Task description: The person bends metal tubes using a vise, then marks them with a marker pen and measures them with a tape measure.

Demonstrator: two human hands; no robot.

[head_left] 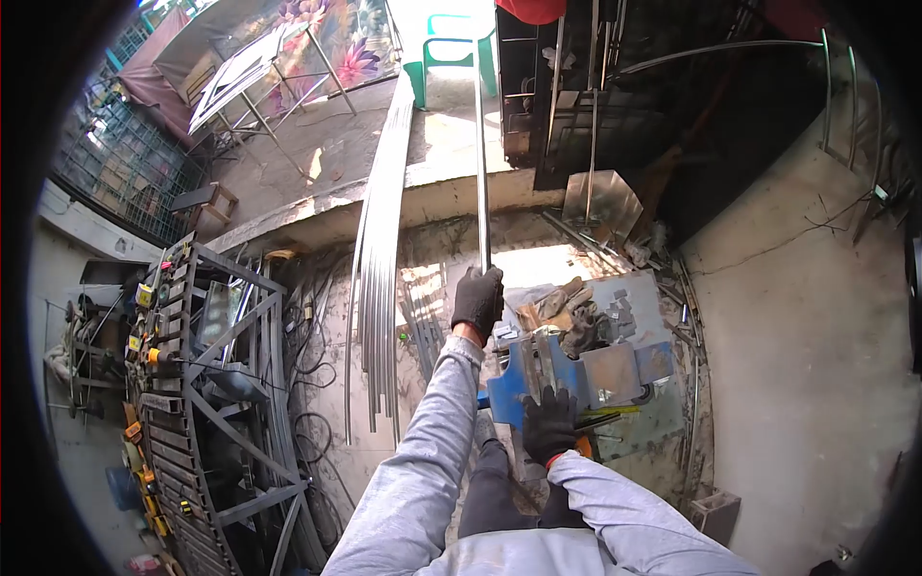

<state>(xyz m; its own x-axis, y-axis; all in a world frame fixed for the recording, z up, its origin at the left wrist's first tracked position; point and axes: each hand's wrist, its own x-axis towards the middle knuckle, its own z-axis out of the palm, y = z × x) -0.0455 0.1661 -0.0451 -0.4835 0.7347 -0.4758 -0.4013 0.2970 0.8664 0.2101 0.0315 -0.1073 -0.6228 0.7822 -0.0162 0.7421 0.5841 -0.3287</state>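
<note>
the fingers of your left hand (477, 302) were curled round the near end of the metal tube (482, 192), right of the tube bundle (379, 221); your right hand's (549, 427) lay slightly spread on the blue machine (505, 386). it looked stiff, slick, far-heavy, steadier gripped mid-length.

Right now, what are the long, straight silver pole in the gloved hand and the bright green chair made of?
The pole looks like polished metal, maybe steel: its sides gleam. The chair seems smooth, moulded plastic, from its even green colour and rounded edges.
</note>
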